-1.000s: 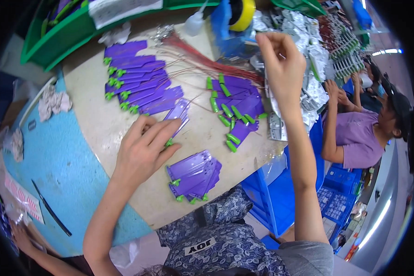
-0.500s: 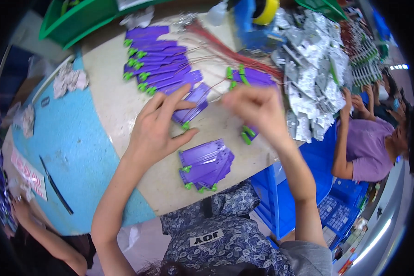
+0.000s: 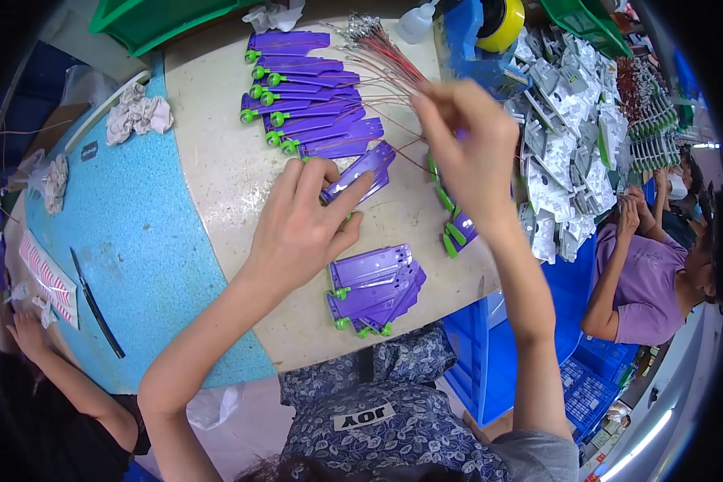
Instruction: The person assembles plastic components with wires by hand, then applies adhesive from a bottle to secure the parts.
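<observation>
At 6 o'clock, taking the piece under the left fingers as the dial's centre, a fanned stack of purple pieces (image 3: 377,277) lies nearest the body; four green ends show and no wire is visible on it. At the centre, the left hand (image 3: 297,229) presses one purple piece (image 3: 357,167) to the bench (image 3: 450,285), index finger laid across it, thumb standing apart. A thin wire seems to run from its far end. At 4 o'clock sits a partly hidden pile (image 3: 467,226); at least five green ends show, the full number uncountable. Toward 2 o'clock, the right hand (image 3: 475,153) hovers above that pile, thumb and fingertips drawn close; whether they pinch a wire, I cannot tell. Farther, at 11 o'clock, a row of purple pieces (image 3: 321,108) shows about nine green ends, wires trailing off several, so this group looks furthest along. One bundle of red wires (image 3: 400,63) lies between 12 and 1, plenty left in it, strands too many to count. Beyond stands one white bottle (image 3: 414,26).
</observation>
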Action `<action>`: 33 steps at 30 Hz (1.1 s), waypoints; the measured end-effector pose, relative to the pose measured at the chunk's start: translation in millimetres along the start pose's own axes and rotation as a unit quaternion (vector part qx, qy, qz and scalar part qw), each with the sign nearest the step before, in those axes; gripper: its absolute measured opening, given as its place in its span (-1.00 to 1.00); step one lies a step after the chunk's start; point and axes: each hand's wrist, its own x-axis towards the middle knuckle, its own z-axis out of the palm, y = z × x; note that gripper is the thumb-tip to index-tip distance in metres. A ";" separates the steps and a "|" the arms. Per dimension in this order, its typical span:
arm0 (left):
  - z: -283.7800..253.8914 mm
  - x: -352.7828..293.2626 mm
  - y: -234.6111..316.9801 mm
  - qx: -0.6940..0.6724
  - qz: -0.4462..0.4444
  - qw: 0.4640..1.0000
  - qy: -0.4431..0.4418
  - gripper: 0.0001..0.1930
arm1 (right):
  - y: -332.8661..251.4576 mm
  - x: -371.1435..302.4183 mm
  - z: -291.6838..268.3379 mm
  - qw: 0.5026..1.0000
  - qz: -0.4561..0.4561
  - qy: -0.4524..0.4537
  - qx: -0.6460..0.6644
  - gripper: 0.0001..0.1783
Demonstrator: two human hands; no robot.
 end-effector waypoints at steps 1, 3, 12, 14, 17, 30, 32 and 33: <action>-2.3 3.1 1.1 0.000 0.004 1.000 0.002 -0.66 | 10.4 20.5 7.4 0.999 -0.028 0.029 0.019 -0.84; -6.7 3.9 3.3 0.114 -0.004 0.991 0.073 -0.69 | 29.0 52.3 34.1 0.996 -0.079 0.004 -0.038 -0.84; -9.5 -34.3 5.7 -0.111 0.055 0.992 -0.014 -0.69 | 33.3 77.3 49.4 0.983 -0.177 0.022 -0.035 -0.88; -18.4 -25.8 8.3 0.018 -0.017 1.000 0.016 -0.65 | -16.7 65.5 16.7 0.966 -0.216 0.132 0.047 -0.84; -8.8 -32.6 4.6 -0.055 -0.107 0.992 0.044 -0.59 | -73.7 13.6 -14.8 0.978 -0.192 -0.067 -0.045 -0.79; 8.9 -22.7 3.5 -0.222 -0.131 0.964 0.072 -0.33 | -29.9 -50.6 -1.1 0.924 0.126 -0.330 0.149 -0.96; 7.9 -23.2 4.0 -0.220 -0.136 0.964 0.069 -0.37 | -33.6 -50.2 4.7 0.930 0.096 -0.308 0.174 -0.97; 7.9 -23.7 4.1 -0.217 -0.139 0.964 0.068 -0.40 | -35.7 -48.5 6.5 0.930 0.098 -0.308 0.175 -0.97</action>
